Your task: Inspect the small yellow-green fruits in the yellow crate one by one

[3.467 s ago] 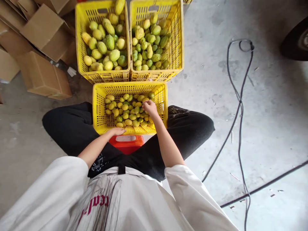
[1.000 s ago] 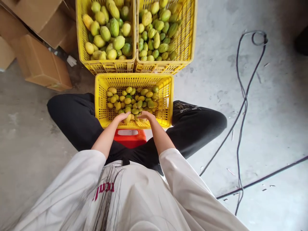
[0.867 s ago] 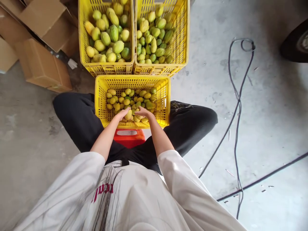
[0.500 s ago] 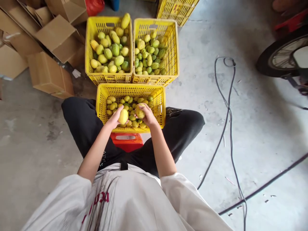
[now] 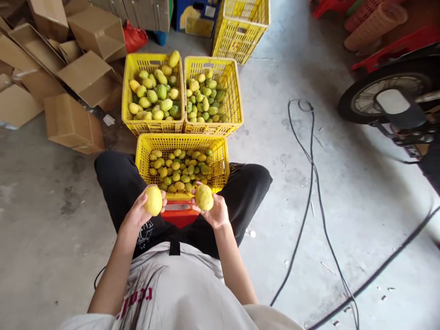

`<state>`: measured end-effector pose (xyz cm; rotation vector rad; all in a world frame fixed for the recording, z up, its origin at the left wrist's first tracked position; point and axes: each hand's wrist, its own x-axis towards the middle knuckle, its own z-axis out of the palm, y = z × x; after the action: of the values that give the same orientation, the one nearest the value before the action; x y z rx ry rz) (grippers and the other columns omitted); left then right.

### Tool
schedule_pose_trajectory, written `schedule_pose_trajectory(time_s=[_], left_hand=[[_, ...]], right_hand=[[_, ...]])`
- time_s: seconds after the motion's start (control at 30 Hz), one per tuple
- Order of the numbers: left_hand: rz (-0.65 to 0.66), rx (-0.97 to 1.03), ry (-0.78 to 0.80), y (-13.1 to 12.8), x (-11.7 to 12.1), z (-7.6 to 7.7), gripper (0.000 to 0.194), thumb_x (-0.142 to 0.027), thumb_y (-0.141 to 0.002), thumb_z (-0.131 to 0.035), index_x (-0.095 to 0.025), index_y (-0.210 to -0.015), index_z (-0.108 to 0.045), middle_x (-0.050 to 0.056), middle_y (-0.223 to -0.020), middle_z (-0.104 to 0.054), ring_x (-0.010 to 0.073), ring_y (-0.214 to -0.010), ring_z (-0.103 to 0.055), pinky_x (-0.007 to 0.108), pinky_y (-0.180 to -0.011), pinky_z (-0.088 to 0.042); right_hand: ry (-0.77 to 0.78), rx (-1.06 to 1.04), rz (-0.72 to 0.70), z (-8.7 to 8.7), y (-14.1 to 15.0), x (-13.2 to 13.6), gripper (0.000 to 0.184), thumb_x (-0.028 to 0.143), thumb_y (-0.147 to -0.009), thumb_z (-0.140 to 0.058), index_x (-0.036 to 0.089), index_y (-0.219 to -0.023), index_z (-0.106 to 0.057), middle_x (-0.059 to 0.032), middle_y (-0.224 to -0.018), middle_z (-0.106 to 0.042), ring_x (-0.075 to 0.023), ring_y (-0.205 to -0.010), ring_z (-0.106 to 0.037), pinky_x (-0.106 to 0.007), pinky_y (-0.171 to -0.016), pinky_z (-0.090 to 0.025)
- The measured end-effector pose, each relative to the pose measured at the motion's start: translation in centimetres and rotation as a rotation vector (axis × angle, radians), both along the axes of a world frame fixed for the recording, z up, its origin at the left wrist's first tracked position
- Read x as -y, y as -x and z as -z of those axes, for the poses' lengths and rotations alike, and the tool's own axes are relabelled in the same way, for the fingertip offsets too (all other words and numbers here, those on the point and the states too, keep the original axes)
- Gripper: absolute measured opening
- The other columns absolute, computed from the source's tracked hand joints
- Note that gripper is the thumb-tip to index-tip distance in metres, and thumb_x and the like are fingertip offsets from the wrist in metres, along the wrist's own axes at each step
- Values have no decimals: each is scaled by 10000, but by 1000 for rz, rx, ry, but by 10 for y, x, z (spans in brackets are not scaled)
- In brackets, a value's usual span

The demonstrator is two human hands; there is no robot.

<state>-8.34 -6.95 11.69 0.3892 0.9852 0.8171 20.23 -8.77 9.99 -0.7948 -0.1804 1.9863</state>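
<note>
My left hand (image 5: 136, 214) is closed around a smooth yellow lemon (image 5: 153, 200), held up just in front of the near crate. Level with it, my right hand (image 5: 220, 213) grips a second lemon (image 5: 204, 197), yellow-green with a blotchy skin. A gap separates the two fruits, and both face up toward me. Between my knees stands the low yellow crate (image 5: 220, 158), with several smaller yellow and green lemons (image 5: 175, 176) spread over its bottom. A red plastic stool (image 5: 178, 216) shows under the crate's near side.
Two yellow crates (image 5: 153, 124) (image 5: 213, 127) of larger lemons adjoin the near crate's far side. Cardboard boxes (image 5: 74, 121) pile up at left. A stacked yellow crate (image 5: 240, 34) stands behind. Black cable (image 5: 311, 160) loops over the floor at right, near a motorcycle wheel (image 5: 381, 94).
Both hands were down among the lemons in the near crate; each took one and lifted it toward me. The hands have moved apart, and the view has tilted up, showing more background.
</note>
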Motion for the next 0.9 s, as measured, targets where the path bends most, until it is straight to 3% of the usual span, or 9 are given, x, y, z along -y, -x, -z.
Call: schedule_pose_trajectory(time_s=[0.1,0.2,0.3,0.37,0.5,0.6,0.73,0.83,0.9], left_hand=[[-36,48,-20,15,8,7,471,-544,-723,-956,-357,-1082,-715,27,-1005,-659,157,-693,-615,275,-530,-501],[-20,33,-16,20,14,11,482,-559,-729,-921,-375,-1137,-741,34,-987,-636,144,-629,-542,268,-470,-426],[-16,41,14,13,13,9,504,-583,-740,-864,-335,-1165,-756,75,-1004,-683,208,-731,-629,334,-556,-526],[-72,25,55,5,6,7,489,-559,-768,-792,-319,-1193,-759,102,-1072,-737,286,-912,-727,433,-736,-640],[-167,11,128,-11,-9,10,732,-454,-745,-820,-331,-1457,-703,107,-1196,-803,402,-1196,-778,591,-1025,-659],[-237,-6,90,-22,-12,22,730,-415,-810,-926,-262,-1483,-685,104,-1179,-799,353,-1149,-800,505,-1019,-662],[-337,-4,80,-40,-11,43,615,-341,-748,-1029,-245,-1284,-746,33,-1085,-763,189,-849,-772,253,-671,-609],[-354,40,101,-51,-16,48,530,-300,-752,-1032,-217,-1197,-755,34,-1036,-775,163,-761,-748,220,-584,-561],[-339,97,142,-57,-23,43,427,-279,-826,-966,-194,-1184,-749,70,-1059,-803,194,-786,-774,249,-603,-592]], right_hand=[[2,-94,39,9,0,13,568,479,-744,-922,292,-1237,-711,-39,-1062,-776,-179,-709,-685,-267,-517,-591],[23,-71,64,18,5,16,520,415,-718,-970,312,-1171,-737,-35,-1056,-775,-160,-670,-661,-194,-421,-440],[34,-10,105,24,11,8,458,476,-774,-942,315,-1154,-743,-56,-1044,-780,-204,-733,-704,-240,-466,-506],[36,-2,117,25,14,1,434,543,-816,-891,326,-1159,-737,-68,-1054,-789,-261,-820,-754,-310,-525,-587],[23,-44,130,25,18,-13,459,513,-784,-886,340,-1170,-708,-59,-1107,-816,-336,-985,-813,-449,-710,-691],[22,-62,145,27,23,-16,566,480,-737,-991,298,-1183,-693,-60,-1056,-821,-315,-980,-828,-439,-822,-688],[49,-50,91,39,28,-16,725,549,-670,-1096,270,-1200,-688,-49,-1064,-815,-239,-824,-806,-341,-698,-647],[104,11,114,46,31,-19,755,546,-632,-1128,240,-1182,-711,-20,-998,-795,-178,-725,-761,-228,-556,-534],[141,63,126,48,32,-25,724,502,-634,-1138,232,-1157,-716,-21,-966,-799,-178,-734,-762,-218,-565,-522]])
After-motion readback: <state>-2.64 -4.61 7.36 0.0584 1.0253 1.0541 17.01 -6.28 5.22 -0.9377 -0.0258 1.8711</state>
